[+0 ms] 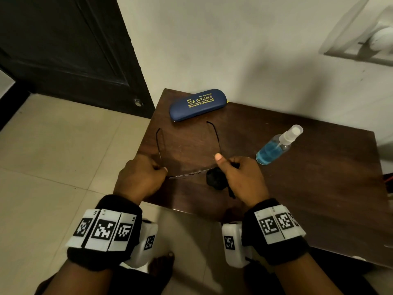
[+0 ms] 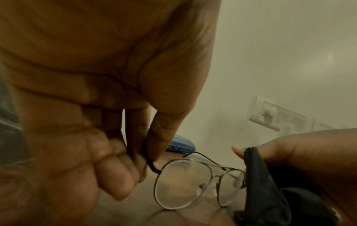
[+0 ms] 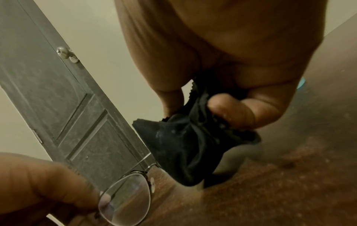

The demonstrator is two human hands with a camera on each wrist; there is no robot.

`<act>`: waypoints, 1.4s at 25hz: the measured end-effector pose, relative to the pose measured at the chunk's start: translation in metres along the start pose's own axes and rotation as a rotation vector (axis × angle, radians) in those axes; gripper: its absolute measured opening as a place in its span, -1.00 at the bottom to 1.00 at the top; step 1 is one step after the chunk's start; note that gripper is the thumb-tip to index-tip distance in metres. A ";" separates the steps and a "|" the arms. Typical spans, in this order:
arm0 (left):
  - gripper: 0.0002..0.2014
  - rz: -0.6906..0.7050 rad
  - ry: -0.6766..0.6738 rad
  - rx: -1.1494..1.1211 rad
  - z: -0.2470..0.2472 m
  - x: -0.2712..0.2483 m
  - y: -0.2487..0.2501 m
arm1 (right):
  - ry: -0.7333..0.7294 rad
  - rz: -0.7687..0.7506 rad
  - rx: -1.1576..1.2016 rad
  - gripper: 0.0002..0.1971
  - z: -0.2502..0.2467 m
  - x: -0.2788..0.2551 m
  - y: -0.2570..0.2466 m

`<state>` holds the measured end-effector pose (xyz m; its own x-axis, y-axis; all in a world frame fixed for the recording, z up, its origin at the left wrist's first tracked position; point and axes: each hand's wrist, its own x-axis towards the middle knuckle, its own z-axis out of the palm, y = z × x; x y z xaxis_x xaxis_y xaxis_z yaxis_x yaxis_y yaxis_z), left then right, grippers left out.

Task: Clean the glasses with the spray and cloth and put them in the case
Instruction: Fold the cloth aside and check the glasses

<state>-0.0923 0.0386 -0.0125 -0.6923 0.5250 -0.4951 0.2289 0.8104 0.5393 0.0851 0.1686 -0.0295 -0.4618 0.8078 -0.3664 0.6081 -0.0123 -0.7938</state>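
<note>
Thin metal-framed glasses (image 1: 189, 173) (image 2: 181, 183) (image 3: 127, 198) hang just above the dark wooden table (image 1: 297, 188), temples unfolded and pointing away from me. My left hand (image 1: 142, 177) (image 2: 142, 159) pinches the frame's left hinge. My right hand (image 1: 236, 173) (image 3: 222, 110) grips a crumpled black cloth (image 1: 215, 180) (image 2: 270, 191) (image 3: 185, 145) wrapped over the right lens. A closed blue case (image 1: 197, 104) lies at the table's far left. A spray bottle (image 1: 276, 145) with blue liquid lies on its side to the right.
The table stands against a pale wall (image 1: 234, 50). A dark door (image 1: 63, 50) and tiled floor (image 1: 53, 156) are to the left. A switch plate (image 1: 365, 41) is on the wall at upper right.
</note>
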 end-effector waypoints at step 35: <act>-0.84 0.240 -0.422 -0.534 0.216 -0.133 0.178 | 0.339 0.060 0.222 -0.75 -0.223 -0.075 0.119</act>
<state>0.1881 0.1690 0.0023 -0.3173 0.8155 -0.4840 -0.0991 0.4790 0.8722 0.3359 0.2378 0.0121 -0.1682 0.9498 -0.2638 0.4560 -0.1623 -0.8751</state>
